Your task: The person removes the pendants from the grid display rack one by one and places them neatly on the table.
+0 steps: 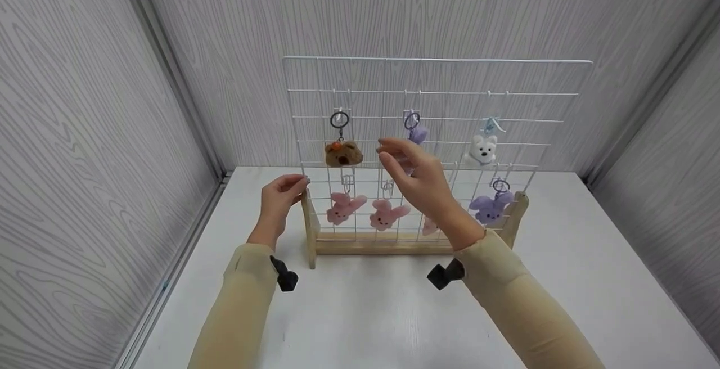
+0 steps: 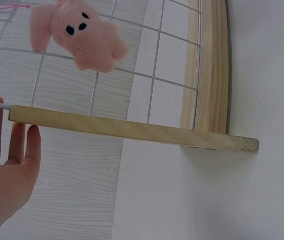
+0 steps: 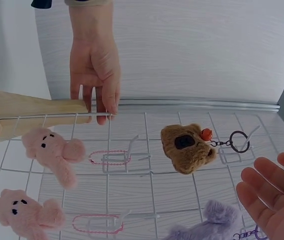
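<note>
My left hand (image 1: 275, 197) holds the left edge of a white wire grid rack (image 1: 439, 60), its fingers around the frame where it meets the wooden side post (image 2: 107, 124). My right hand (image 1: 422, 183) is raised before the middle of the grid, fingers relaxed, nothing visible in it. Behind it a purple plush keychain (image 1: 418, 134) hangs partly hidden. To its left hangs a brown bear keychain (image 1: 350, 156) with an orange bit, apart from the fingers in the right wrist view. Pink bunny keychains (image 1: 385, 217) hang lower, one mostly covered by my right forearm.
A white bear keychain (image 1: 484, 149) hangs at upper right, with a purple bunny keychain (image 1: 491, 208) below it. The grid stands in a wooden base (image 1: 382, 248) on a white table (image 1: 360, 313). Grey wood-patterned panels (image 1: 225, 31) enclose the back and sides.
</note>
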### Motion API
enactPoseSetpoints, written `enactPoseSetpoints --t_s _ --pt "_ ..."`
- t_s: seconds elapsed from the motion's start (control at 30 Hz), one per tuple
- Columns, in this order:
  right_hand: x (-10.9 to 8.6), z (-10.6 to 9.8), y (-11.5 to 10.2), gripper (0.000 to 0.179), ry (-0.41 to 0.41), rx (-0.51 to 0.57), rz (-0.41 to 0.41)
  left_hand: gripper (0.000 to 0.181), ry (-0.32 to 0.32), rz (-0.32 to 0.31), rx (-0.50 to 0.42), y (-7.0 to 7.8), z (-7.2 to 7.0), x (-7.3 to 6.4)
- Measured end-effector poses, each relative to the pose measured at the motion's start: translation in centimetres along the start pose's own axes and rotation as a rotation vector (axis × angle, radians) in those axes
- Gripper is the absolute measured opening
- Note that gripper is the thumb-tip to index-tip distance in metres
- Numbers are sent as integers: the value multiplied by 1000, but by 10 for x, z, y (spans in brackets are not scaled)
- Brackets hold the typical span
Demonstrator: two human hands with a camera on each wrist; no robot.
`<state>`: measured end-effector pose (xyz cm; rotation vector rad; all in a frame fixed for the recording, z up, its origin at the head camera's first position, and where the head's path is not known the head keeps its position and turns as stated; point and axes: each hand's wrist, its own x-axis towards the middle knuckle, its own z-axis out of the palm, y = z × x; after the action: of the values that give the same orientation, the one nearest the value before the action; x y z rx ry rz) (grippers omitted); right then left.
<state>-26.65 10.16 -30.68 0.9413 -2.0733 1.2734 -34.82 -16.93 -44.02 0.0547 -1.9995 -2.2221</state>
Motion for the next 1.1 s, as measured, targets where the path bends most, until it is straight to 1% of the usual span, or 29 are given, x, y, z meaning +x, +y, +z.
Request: enactPoseSetpoints --t_s 0.03,0.13,0.23,0.43,0.53,0.67,0.87,0.97,1.1 --pt "1 1 5 26 4 6 -8 31 5 9 -5 0 1 1" --pt "4 2 4 26 7 24 -9 31 20 42 -21 -1 2 3" --pt "7 4 4 25 14 31 -8 30 36 58 -38 -1 3 3" --pt "11 8 7 26 23 -8 47 33 48 44 -73 -3 2 3" --pt "15 9 8 26 24 -26 82 34 42 30 -61 -4 2 3" --pt "21 11 9 27 19 -4 131 36 33 35 -39 -3 2 4" --pt "35 18 6 28 -3 27 196 29 26 25 1 -2 -2 6" --pt "42 22 4 27 -17 18 231 26 6 22 21 -3 -3 5" --pt "50 28 1 28 -22 -6 270 25 -10 32 25 -3 -4 5"
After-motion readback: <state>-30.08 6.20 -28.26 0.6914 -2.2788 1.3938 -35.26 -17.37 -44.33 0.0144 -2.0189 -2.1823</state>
